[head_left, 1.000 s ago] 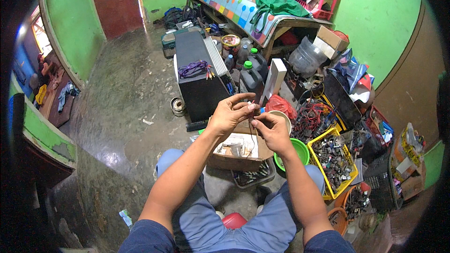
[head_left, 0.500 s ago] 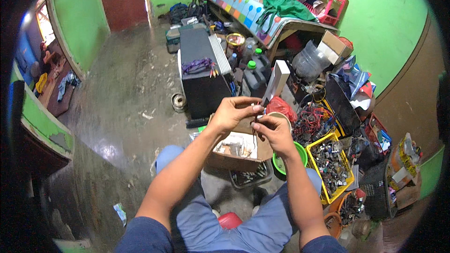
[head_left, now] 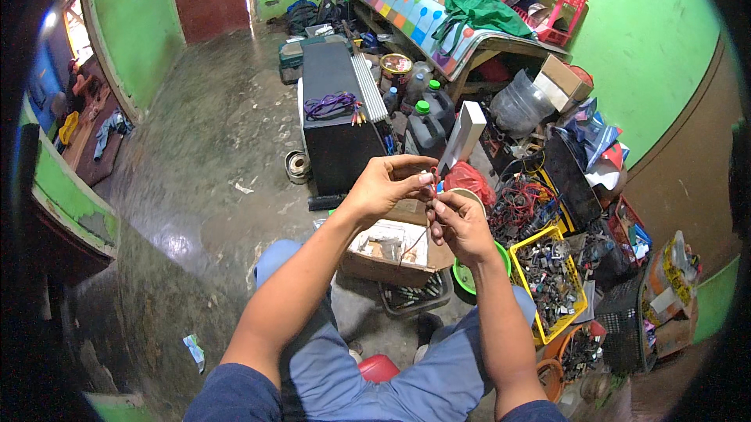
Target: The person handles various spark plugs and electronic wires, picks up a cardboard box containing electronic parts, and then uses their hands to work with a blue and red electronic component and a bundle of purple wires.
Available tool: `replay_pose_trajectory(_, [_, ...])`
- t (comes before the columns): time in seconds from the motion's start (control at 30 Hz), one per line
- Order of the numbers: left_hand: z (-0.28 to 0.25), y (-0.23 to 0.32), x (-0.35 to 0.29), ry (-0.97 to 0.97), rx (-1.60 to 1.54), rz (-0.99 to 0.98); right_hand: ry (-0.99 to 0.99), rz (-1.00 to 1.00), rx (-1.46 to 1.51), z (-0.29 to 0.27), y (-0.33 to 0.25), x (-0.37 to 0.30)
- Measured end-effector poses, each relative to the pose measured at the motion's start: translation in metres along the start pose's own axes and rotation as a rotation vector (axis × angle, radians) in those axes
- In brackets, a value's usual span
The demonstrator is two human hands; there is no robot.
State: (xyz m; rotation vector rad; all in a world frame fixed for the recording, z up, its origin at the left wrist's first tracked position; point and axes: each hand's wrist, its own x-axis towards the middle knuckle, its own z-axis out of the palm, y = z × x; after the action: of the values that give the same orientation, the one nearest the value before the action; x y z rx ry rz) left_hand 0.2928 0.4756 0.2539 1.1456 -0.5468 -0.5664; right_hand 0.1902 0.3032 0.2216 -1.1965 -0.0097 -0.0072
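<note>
- Left hand [head_left: 385, 187]: fingers pinched together around a red wire [head_left: 435, 178].
- Right hand [head_left: 463, 226]: fingers closed on it just below.
- A cardboard box [head_left: 383, 271] stood beneath.

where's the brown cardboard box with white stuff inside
In the head view, the box sits just below centre, below the left hand and right hand, left of the round green plastic basin.
</note>
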Motion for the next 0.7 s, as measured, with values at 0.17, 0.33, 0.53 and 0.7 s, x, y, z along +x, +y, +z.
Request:
replay_pose_trajectory(0.17, [-0.0039, 0.0002, 0.0004, 0.015, 0.079, -0.007, -0.01, 0.048, 0.034, 0.0002, -0.0035, -0.0018])
replay_pose_trajectory(0.33, [-0.0048, -0.0033, 0.0017, 0.071, 0.107, -0.011, 0.007, 0.047, 0.006, 0.0033, -0.0029, -0.0022])
replay_pose_trajectory(0.53, [-0.0022, -0.0028, -0.0001, 0.091, 0.109, -0.018, -0.019, 0.06, 0.004, 0.0049, -0.0062, -0.0039])
replay_pose_trajectory(0.7, [0.0024, 0.0, -0.0013, 0.105, 0.166, 0.017, 0.051, 0.095, -0.111, 0.0034, -0.0042, -0.002])
